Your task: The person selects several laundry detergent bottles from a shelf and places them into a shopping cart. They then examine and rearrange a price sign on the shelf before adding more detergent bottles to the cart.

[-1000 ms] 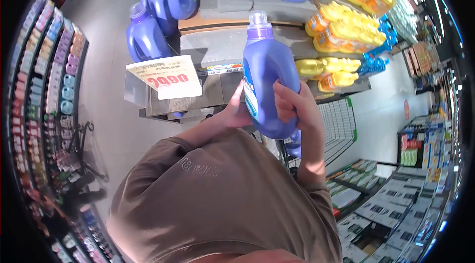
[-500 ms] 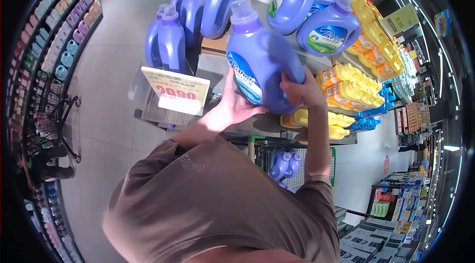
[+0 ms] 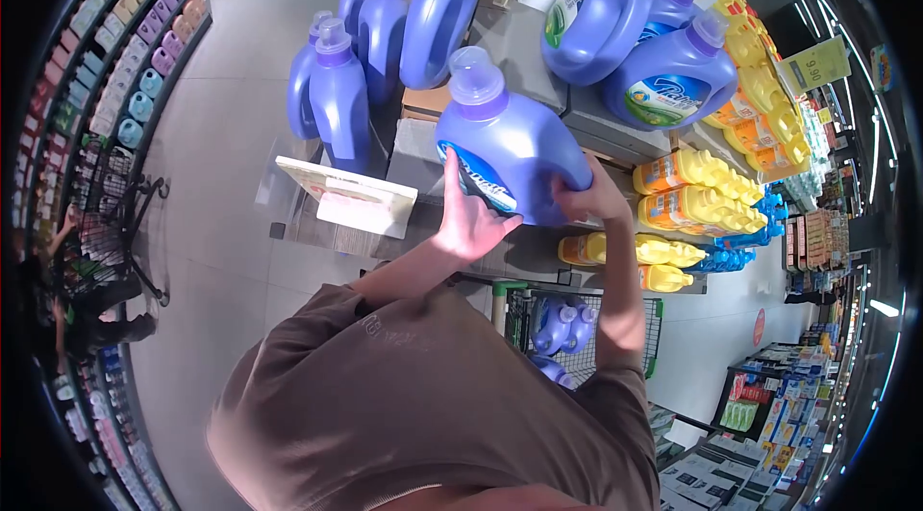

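A purple laundry detergent bottle (image 3: 519, 146) with a clear cap and blue label is held in front of me, its cap end tilted away. My right hand (image 3: 594, 196) is closed around its handle. Against its label side and base, my left hand (image 3: 473, 223) supports it, with the index finger stretched along the label and the palm partly hidden. Beyond the held bottle are more purple bottles (image 3: 338, 107) on the left of the display and others (image 3: 668, 83) on the right. A white price sign (image 3: 351, 189) stands left of my left hand.
Yellow bottles (image 3: 697, 208) and blue ones (image 3: 726, 259) line the right of the display. Below my right forearm is a wire cart (image 3: 642, 333) with several purple bottles (image 3: 562, 324) in it. Stocked shelves (image 3: 144, 49) and another cart (image 3: 135, 251) stand to the left.
The held bottle has come slightly lower and nearer, its cap tipping more toward me. Both hands keep hold and move down with it. The surroundings shift slightly with my view.
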Demonstrator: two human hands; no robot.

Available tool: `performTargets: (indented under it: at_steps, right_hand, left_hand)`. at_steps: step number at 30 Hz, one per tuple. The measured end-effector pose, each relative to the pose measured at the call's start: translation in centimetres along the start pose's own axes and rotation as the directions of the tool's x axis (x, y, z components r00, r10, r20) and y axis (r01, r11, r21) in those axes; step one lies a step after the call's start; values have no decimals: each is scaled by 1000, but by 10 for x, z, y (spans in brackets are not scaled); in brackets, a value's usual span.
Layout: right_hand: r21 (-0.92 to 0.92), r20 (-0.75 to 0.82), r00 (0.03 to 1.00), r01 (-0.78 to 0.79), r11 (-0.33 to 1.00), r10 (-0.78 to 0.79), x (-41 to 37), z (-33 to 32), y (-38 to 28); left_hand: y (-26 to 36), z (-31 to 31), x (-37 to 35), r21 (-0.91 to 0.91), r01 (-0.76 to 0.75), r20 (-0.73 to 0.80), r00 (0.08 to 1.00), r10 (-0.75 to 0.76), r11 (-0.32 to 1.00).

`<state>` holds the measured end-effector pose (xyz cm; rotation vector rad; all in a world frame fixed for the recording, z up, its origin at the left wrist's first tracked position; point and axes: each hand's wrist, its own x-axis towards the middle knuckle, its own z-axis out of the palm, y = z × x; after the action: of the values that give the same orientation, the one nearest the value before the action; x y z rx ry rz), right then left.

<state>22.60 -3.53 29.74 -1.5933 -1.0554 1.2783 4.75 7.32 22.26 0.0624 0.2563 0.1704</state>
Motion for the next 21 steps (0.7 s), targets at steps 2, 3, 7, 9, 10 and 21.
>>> performTargets:
  at_steps: [2,3,7,9,10,21]
  right_hand:
    - [78,-75,997,36,996,-30,-3,-12,12]
    - [74,-119,992,50,996,-41,-6,-16,15]
    - [55,-236,969,88,995,-72,-11,-26,44]
    - [-83,-545,822,144,986,-166,-10,-16,43]
    - [-81,-537,827,144,986,-165,-3,-8,44]
    - [-342,-716,537,287,895,-446,33,0,42]
  left_hand:
    - [2,-5,7,-36,19,4,1000,-19,999]
    - [1,-2,8,-40,11,0,1000,-11,999]
    - [-2,0,13,-61,-35,3,999,35,998]
    - [-4,-4,19,-59,-41,7,999,41,997]
    - [-5,-3,21,-63,-49,3,999,50,997]
    - [-4,1,23,-26,-207,-83,975,204,978]
